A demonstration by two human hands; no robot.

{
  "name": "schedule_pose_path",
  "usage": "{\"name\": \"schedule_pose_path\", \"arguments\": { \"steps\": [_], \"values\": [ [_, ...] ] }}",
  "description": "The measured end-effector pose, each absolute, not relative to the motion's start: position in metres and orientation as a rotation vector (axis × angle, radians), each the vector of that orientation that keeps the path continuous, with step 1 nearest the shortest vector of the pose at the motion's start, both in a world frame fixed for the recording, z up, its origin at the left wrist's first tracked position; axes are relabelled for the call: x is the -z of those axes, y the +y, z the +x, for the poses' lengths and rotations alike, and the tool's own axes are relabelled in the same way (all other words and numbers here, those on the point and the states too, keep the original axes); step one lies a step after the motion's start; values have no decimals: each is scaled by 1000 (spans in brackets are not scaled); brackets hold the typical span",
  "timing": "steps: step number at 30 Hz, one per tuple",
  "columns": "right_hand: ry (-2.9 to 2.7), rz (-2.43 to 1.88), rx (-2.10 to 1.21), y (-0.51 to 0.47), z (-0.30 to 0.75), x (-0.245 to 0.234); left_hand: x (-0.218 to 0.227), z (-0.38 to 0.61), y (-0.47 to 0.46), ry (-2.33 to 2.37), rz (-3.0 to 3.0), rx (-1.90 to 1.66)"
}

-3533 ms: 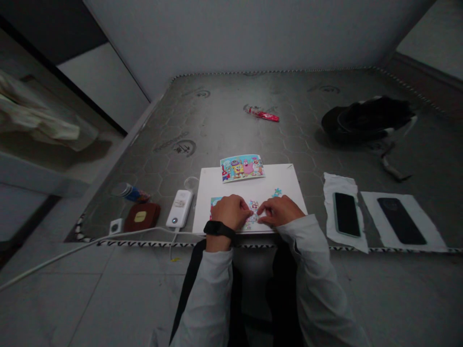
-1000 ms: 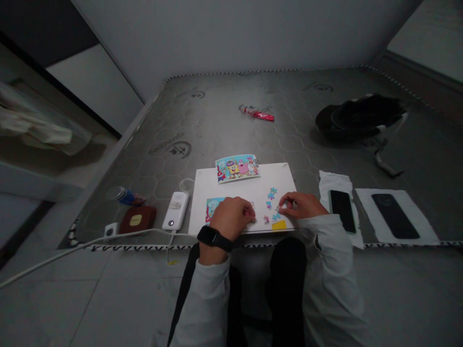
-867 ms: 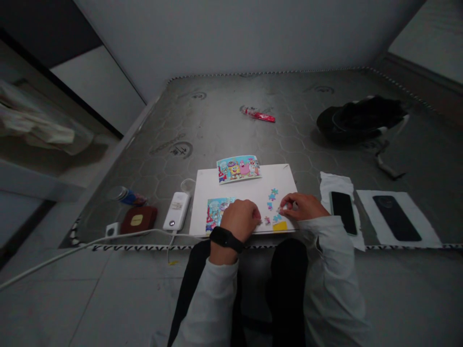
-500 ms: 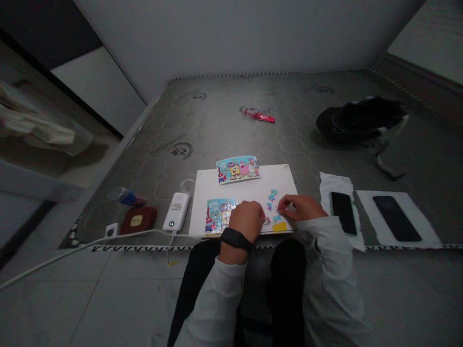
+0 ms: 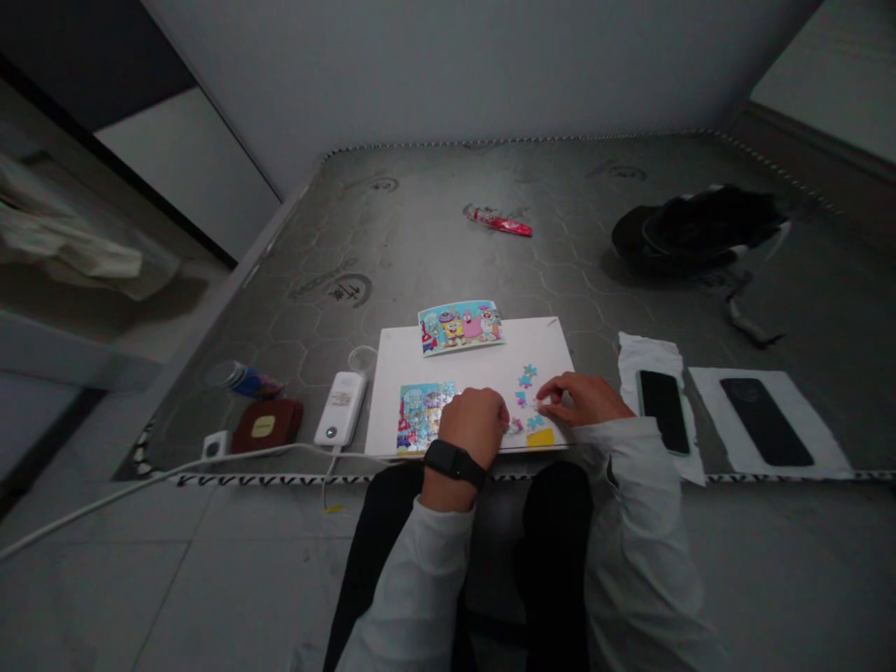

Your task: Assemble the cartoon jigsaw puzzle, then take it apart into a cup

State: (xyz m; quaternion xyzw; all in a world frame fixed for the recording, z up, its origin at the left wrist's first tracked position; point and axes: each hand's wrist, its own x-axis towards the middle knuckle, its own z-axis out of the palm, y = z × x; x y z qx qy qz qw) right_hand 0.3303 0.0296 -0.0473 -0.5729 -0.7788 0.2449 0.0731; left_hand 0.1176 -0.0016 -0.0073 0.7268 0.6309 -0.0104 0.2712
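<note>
A partly assembled jigsaw puzzle [image 5: 418, 418] with a cartoon picture lies on a white board [image 5: 392, 350]. Over its right side rests my left hand [image 5: 474, 425], a dark watch on the wrist. Its fingers are curled, and whatever they hold is hidden. To the right, my right hand [image 5: 588, 399] pinches a small pale puzzle piece [image 5: 535, 406] between thumb and forefinger. Several loose puzzle pieces [image 5: 526, 376] are scattered between the hands, close to a yellow piece [image 5: 540, 438] at the board's front edge. A cartoon picture card [image 5: 462, 328] lies at the board's back edge.
Left of the board are a white power bank [image 5: 341, 409] with a cable, a brown case [image 5: 267, 426] and a blue-labelled bottle [image 5: 246, 381]. Phones [image 5: 664, 412] lie on white sheets at right. Farther back are a red packet [image 5: 500, 222] and a black cap [image 5: 693, 231].
My left hand has shifted very slightly left. My right hand stays almost in place by the loose pieces, its fingertips still together.
</note>
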Motion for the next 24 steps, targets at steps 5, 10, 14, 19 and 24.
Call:
{"name": "schedule_pose_path", "arguments": {
  "steps": [5,10,14,19,24],
  "values": [
    [-2300,-1731,-784,29,327,44,5,117,-3,1705,1936,52],
    [-2271,-1749,-846,28,325,43,4,119,-3,1713,1921,73],
    [-2218,-1703,-859,27,322,37,1,109,-2,1771,1913,-19],
    [-2150,-1645,-983,25,302,28,-4,81,3,1975,1829,-88],
    [-2018,-1673,-1082,18,272,31,1,72,6,2012,1754,-98]
  ]
}}
